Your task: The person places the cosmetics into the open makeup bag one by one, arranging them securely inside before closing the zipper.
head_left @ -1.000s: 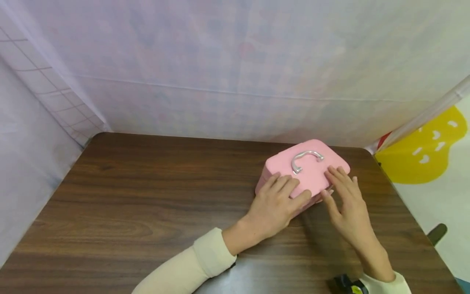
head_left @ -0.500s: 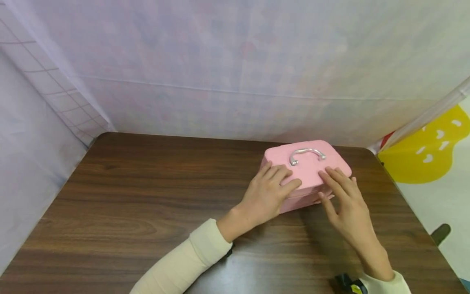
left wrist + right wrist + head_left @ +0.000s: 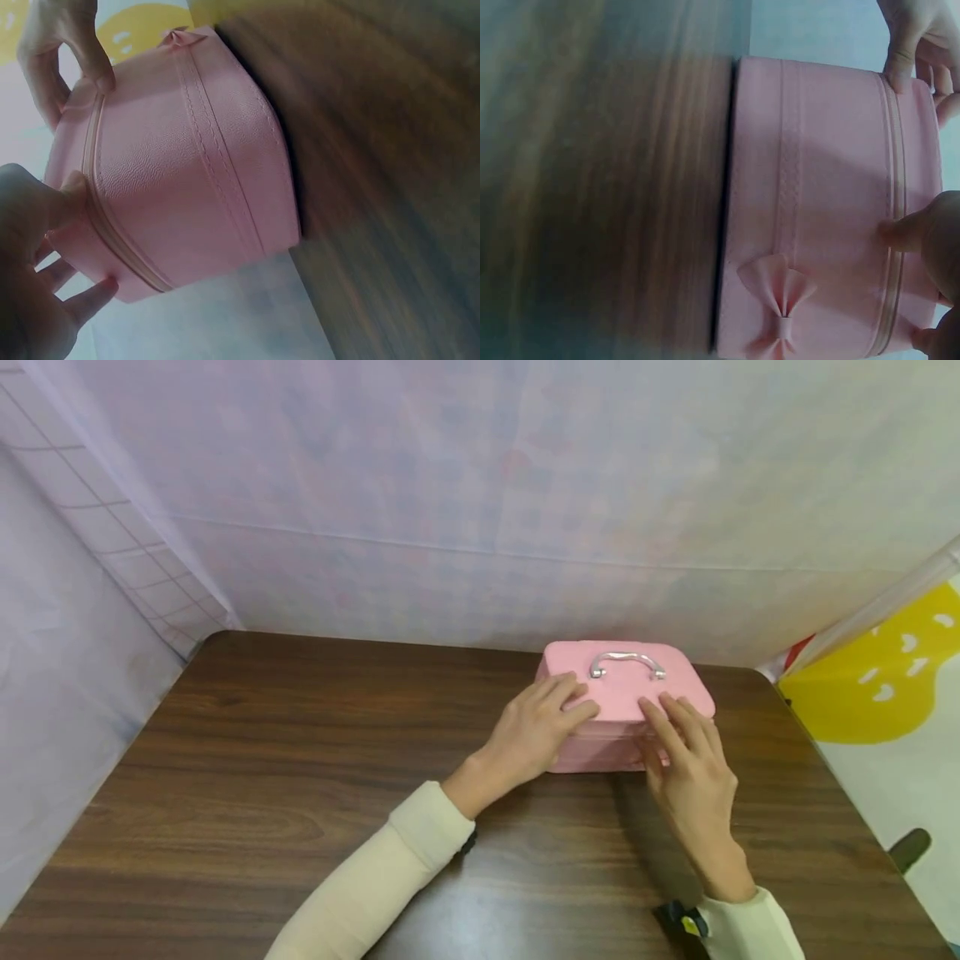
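Observation:
A pink zippered cosmetic case (image 3: 600,752) stands upright at the table's far right, lid down, front toward me. Its silver handle (image 3: 627,658) arches over the lid. My left hand (image 3: 528,727) holds the lid's near left corner; in the left wrist view that hand's thumb (image 3: 73,187) presses by the zipper (image 3: 105,225). My right hand (image 3: 693,777) holds the near right part of the lid, fingers on top. Its thumb (image 3: 904,231) lies against the zipper in the right wrist view. A pink bow (image 3: 780,300) decorates the front below the zipper.
The dark wooden table (image 3: 300,760) reaches left and forward of the case. A pale patterned curtain (image 3: 450,527) hangs along its far edge, close behind the case. Beyond the right edge is a yellow shape (image 3: 862,693) on white.
The cosmetic case has turned clockwise, its left end moving away, so its front now faces me squarely. Both hands have moved with it and stay on the lid.

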The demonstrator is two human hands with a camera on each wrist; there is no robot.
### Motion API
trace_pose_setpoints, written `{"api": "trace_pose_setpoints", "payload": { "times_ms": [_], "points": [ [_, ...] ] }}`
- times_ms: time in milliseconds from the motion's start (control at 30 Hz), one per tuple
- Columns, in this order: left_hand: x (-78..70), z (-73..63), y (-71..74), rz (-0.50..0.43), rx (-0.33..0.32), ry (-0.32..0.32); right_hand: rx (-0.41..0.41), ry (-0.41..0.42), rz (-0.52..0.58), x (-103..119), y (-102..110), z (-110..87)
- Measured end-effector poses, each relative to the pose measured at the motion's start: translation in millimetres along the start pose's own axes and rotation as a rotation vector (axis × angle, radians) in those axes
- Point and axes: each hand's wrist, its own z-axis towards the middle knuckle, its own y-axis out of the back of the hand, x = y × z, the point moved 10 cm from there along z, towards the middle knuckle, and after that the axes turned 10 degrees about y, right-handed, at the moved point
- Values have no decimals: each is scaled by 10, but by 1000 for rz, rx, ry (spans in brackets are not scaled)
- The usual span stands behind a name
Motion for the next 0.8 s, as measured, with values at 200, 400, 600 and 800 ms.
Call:
{"api": "trace_pose_setpoints", "payload": {
  "times_ms": [200, 400, 600, 800],
  "points": [
    [125, 118, -50, -33, 8, 12, -26, -35, -11, -65, -95, 39],
    [228, 196, -98, -77, 28, 37, -38, -67, -5, -108, -173, 79],
    [293, 251, -153, -91, 44, 51, -46, -78, 7, -145, -234, 102],
    [362, 323, -193, -116, 61, 71, -13, -90, -10, -205, -301, 121]
  ]
}}
